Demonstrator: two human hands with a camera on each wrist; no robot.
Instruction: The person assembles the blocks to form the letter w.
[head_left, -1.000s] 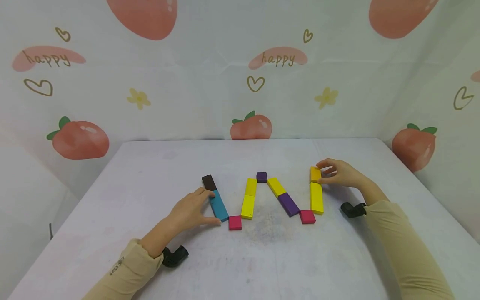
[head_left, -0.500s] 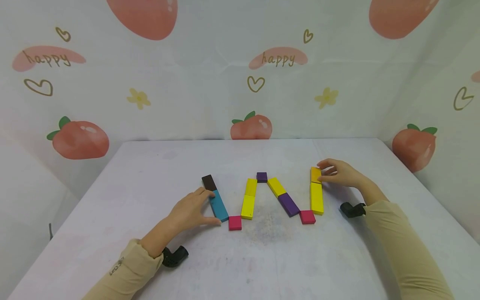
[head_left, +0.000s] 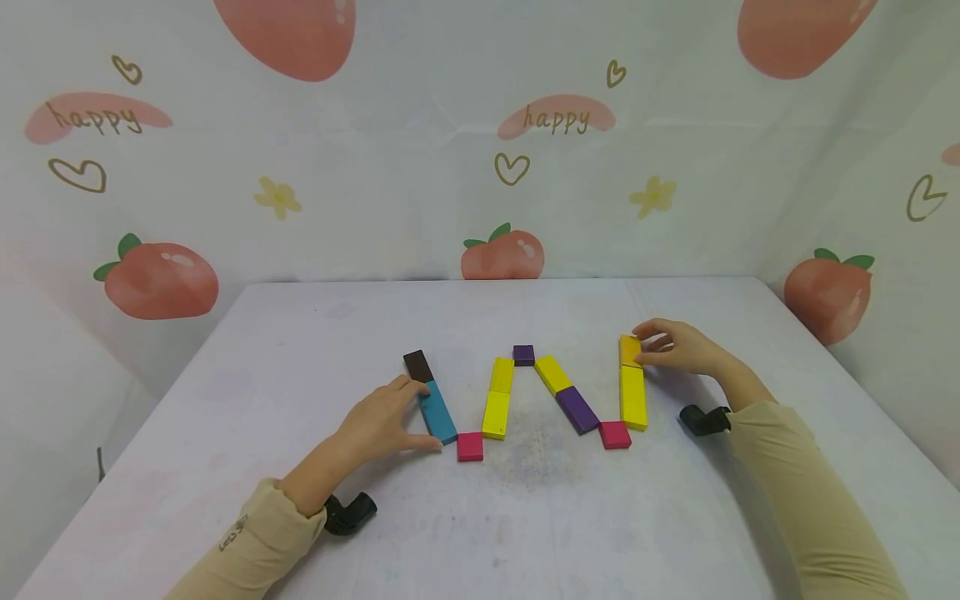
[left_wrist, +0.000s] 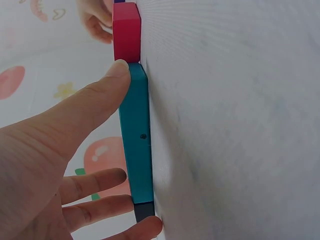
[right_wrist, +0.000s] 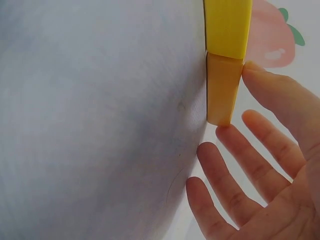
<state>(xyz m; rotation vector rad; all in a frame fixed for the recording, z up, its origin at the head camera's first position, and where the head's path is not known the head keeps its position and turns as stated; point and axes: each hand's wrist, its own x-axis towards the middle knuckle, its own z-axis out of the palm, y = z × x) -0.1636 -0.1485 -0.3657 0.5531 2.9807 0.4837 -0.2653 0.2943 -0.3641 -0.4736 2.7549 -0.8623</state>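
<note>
Thin coloured blocks lie end to end in a zigzag. My left hand (head_left: 378,421) spans the teal block (head_left: 437,412) at the left. In the left wrist view its thumb touches the teal block near the red block (left_wrist: 126,32); its other fingers stretch out straight near the dark brown block (left_wrist: 145,212). At the right end, my right hand (head_left: 686,347) holds the short orange block (head_left: 630,350) lightly between thumb and fingertip. The right wrist view shows a fingertip at this block's far end and the thumb beside its joint with the yellow block (right_wrist: 227,27).
Between the hands lie more yellow blocks (head_left: 496,415), a long purple block (head_left: 577,410), a small purple block (head_left: 523,355) and a second red block (head_left: 616,434). The white table (head_left: 525,533) ends at a fruit-printed cloth (head_left: 420,167). A black camera mount (head_left: 351,512) sits under the left wrist.
The right hand and the orange block shift very slightly to the right, then back left, with the yellow block following a little. The left hand and the other blocks stay where they were.
</note>
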